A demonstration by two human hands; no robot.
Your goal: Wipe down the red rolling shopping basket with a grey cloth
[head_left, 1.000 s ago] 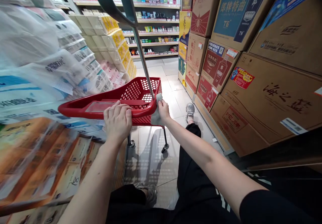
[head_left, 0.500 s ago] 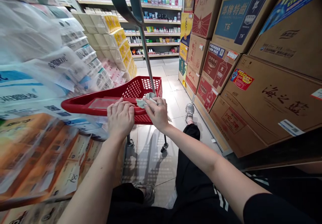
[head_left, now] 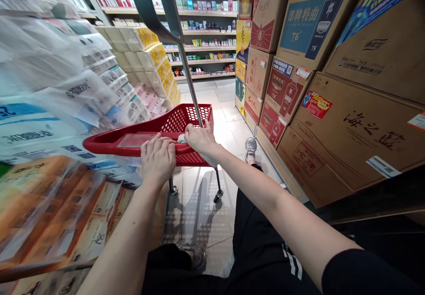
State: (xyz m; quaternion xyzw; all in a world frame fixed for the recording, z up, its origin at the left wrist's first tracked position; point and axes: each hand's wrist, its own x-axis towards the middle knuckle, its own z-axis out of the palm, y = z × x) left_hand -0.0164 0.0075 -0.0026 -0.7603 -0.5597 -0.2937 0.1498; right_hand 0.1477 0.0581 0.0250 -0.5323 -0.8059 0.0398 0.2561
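Cloth (head_left: pixel 181 139) pokes out from under our right hand (head_left: pixel 201 139), whose fingers are closed on it at the near rim of the red cart (head_left: pixel 102 147). Our left hand (head_left: pixel 158 158) grips the same rim just beside it, fingers curled over the edge. A metal pole (head_left: pixel 189 76) rises beyond our right hand, and the cart stands on the tiled floor (head_left: pixel 227 98) between wrapped packs (head_left: pixel 131 63) on our left and cardboard boxes (head_left: pixel 292 89) on our right.
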